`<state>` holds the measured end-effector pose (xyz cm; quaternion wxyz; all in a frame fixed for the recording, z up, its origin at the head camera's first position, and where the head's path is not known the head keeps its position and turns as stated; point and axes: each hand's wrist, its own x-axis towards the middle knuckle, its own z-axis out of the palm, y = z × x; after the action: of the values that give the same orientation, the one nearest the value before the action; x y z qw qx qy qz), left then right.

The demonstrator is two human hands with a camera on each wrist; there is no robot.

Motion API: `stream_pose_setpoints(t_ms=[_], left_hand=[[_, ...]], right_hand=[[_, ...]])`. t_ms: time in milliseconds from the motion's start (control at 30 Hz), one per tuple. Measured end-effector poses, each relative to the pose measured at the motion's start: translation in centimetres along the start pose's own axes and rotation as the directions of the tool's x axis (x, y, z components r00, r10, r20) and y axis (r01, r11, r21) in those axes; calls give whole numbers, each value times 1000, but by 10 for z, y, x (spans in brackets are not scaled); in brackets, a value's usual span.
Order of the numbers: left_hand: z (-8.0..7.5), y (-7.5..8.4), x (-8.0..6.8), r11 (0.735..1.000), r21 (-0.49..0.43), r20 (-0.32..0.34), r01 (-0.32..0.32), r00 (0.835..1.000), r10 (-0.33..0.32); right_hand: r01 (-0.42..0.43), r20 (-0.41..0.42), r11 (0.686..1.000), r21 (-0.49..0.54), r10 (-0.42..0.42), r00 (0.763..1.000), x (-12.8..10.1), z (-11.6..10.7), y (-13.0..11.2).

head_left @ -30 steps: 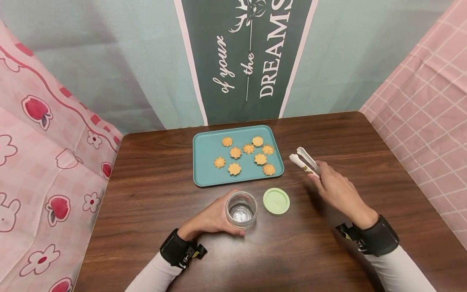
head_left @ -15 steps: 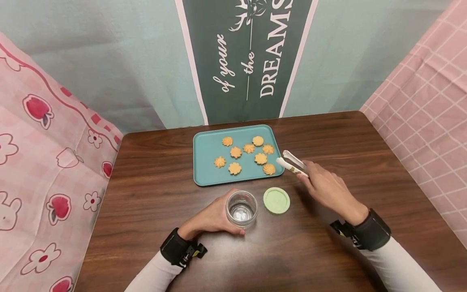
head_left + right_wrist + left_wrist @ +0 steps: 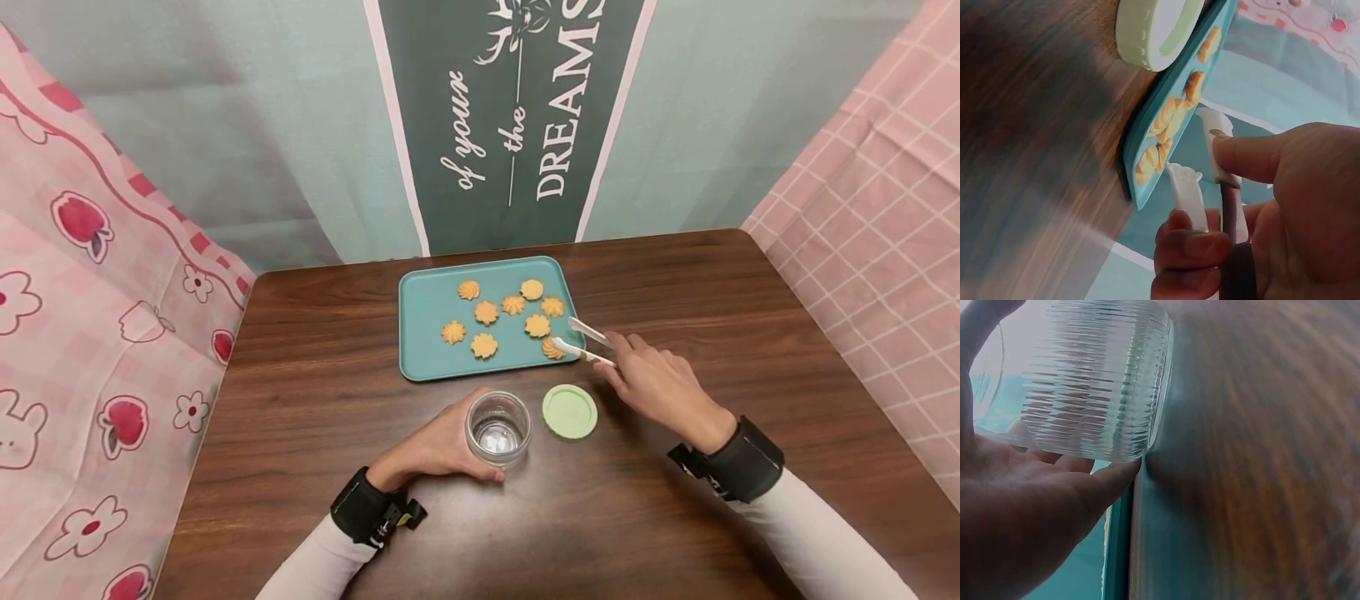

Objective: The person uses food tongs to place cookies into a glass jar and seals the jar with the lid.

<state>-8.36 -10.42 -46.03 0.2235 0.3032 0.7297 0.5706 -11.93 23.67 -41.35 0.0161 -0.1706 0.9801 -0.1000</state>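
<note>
My left hand (image 3: 450, 442) grips a clear glass jar (image 3: 498, 427) from its left side; ribbed walls show in the left wrist view, and the jar stands on the table. In my right hand (image 3: 663, 385) are white tongs (image 3: 592, 358), their two arms spread apart. The tips reach over the right edge of a teal tray (image 3: 427, 367). One tip overlaps a swirled cookie (image 3: 552, 347) at the tray's near right corner. Several other cookies (image 3: 483, 346) lie scattered across the tray. Between the arms of the tongs nothing is pinched.
A light green round lid (image 3: 570, 412) lies on the brown wooden table (image 3: 315, 350), right of the jar and in front of the tray. Fabric hangings (image 3: 300, 125) stand behind and at both sides.
My right hand has carried the tongs left, from beside the tray to over its right edge. The left hand and the jar have stayed put.
</note>
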Motion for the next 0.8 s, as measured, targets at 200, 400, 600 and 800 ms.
stream_pose_setpoints(t_ms=[200,400,600,800], left_hand=[[0,0,0,1000,0,-1,-4,1000,4],[0,-1,1,1000,6,6,6,1000,-6],[0,-1,2,1000,0,3,11,1000,-11],[0,-1,1,1000,9,-2,10,1000,-10]], right_hand=[[5,42,999,-32,-4,999,9,0,-6],[4,65,998,-59,0,998,14,1,-9],[16,78,997,-75,-10,997,17,3,-12],[44,66,995,-93,-37,997,19,2,-16]])
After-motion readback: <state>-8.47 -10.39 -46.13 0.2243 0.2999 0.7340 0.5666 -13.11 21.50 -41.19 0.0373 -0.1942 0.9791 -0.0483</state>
